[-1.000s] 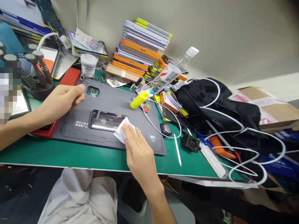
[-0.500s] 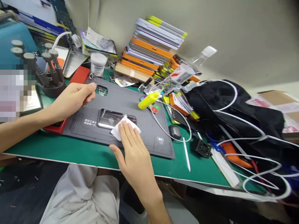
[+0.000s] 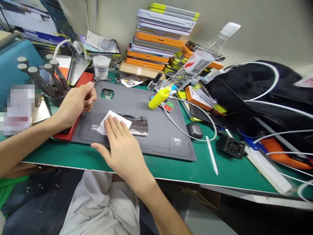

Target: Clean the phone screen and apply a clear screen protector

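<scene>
A phone (image 3: 140, 123) lies on the grey work mat (image 3: 156, 143), its shiny face reflecting light. Across its left part is a white wipe (image 3: 125, 122), which also covers some of the mat's printing. My right hand (image 3: 123, 151) presses the wipe down with fingers stretched flat and the thumb held out to the left. Over the mat's left edge, above a red box (image 3: 85, 78), my left hand (image 3: 78, 101) is closed with its fingers curled in. Whether anything sits inside it is hidden.
A yellow bottle (image 3: 158, 98) and a white cable (image 3: 181, 130) lie on the mat's right side. Screwdrivers (image 3: 57, 78) stand at left. Behind are stacked boxes (image 3: 156, 40) and a tilted plastic bottle (image 3: 202, 58). A stylus (image 3: 211, 156) and small fan (image 3: 231, 147) lie right.
My right hand has slid the wipe leftward along the phone, uncovering its right end and covering its left. My left hand stays closed near the mat's left edge. The camera view has shifted.
</scene>
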`<state>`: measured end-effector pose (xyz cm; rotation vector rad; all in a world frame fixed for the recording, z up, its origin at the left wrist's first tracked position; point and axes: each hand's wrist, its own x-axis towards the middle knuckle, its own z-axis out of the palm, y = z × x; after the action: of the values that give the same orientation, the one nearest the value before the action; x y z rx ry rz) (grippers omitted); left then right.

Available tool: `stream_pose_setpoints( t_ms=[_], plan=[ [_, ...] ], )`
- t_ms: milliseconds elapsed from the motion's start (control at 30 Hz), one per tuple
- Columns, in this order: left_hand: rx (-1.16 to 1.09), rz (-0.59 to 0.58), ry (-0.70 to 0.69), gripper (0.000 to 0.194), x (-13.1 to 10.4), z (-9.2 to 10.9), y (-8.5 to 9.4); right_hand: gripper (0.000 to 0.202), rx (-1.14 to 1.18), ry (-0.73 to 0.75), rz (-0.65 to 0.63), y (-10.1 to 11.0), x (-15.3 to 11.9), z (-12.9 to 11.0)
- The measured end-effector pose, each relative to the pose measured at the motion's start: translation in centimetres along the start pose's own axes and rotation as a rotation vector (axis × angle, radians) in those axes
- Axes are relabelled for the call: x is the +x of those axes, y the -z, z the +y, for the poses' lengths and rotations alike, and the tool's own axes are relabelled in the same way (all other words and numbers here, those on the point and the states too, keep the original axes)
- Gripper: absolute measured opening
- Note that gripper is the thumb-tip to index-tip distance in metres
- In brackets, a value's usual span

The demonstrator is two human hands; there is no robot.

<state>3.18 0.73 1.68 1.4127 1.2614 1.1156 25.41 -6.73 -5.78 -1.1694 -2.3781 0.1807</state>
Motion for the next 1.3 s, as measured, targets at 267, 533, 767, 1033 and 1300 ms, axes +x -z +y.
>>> stream_pose_setpoints(
  t_ms=[267,533,767,1033,1300],
  plan=[
    [0.090,-0.011,-0.020,0.062,0.1,0.3,0.2,0.060,-0.038,-0.050,-0.002,0.0,2.8,0.7],
    [0.294,-0.072,-0.091,0.071,-0.4,-0.2,0.4,0.041,-0.068,-0.069,0.292,3.9,-5.6,8.5],
    [0.667,-0.295,-0.389,0.048,-0.4,-1.8,0.6,0.034,0.075,-0.388,0.485,6.5,-5.6,12.9],
    [0.959,-0.423,-0.692,0.048,-0.8,-4.0,1.6,0.037,0.028,-0.228,0.397,4.5,-6.0,12.5],
    [1.041,-0.393,-0.854,0.039,-1.6,-3.3,1.3,0.034,0.010,-0.219,0.388,4.7,-6.3,12.1]
  ],
)
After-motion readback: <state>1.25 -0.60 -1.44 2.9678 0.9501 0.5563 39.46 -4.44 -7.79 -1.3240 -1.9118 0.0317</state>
